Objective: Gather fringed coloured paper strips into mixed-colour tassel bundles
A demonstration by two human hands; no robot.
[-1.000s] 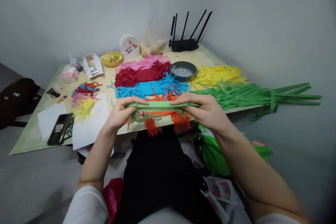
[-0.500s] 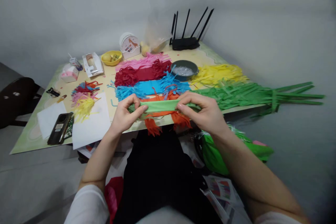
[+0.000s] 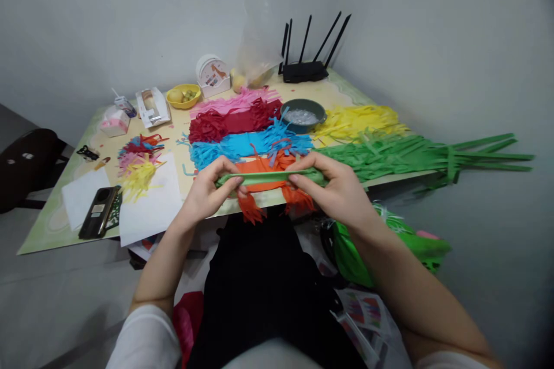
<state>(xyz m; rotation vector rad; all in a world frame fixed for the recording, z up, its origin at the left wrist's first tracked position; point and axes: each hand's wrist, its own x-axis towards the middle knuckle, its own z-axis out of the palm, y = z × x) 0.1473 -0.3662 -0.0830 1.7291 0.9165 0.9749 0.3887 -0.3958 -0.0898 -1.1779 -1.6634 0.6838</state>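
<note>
A green paper strip point(image 3: 265, 177), folded or rolled narrow, is stretched level between my two hands above the table's front edge. My left hand point(image 3: 212, 189) pinches its left end between thumb and fingers. At the other end my right hand point(image 3: 331, 184) grips it the same way, thumb on the near side. Just beneath lies orange fringed paper point(image 3: 255, 168), its tassels hanging over the table edge. Beyond it are blue fringed paper point(image 3: 246, 143) and dark red fringed paper point(image 3: 239, 121). To the right, green fringed paper point(image 3: 389, 155) sticks out past the table.
Yellow fringe point(image 3: 361, 121) and a dark bowl point(image 3: 304, 114) with clear bits lie behind my right hand. A black router point(image 3: 305, 71) stands at the back. White sheets point(image 3: 149, 207), a phone point(image 3: 96, 213) and small tassels point(image 3: 141, 167) are on the left. A green bag point(image 3: 355, 253) sits below right.
The green paper between my hands has gone from a wider flat band to a narrower one, dipping slightly lower. More of the orange paper behind it shows. Both hands keep their grip.
</note>
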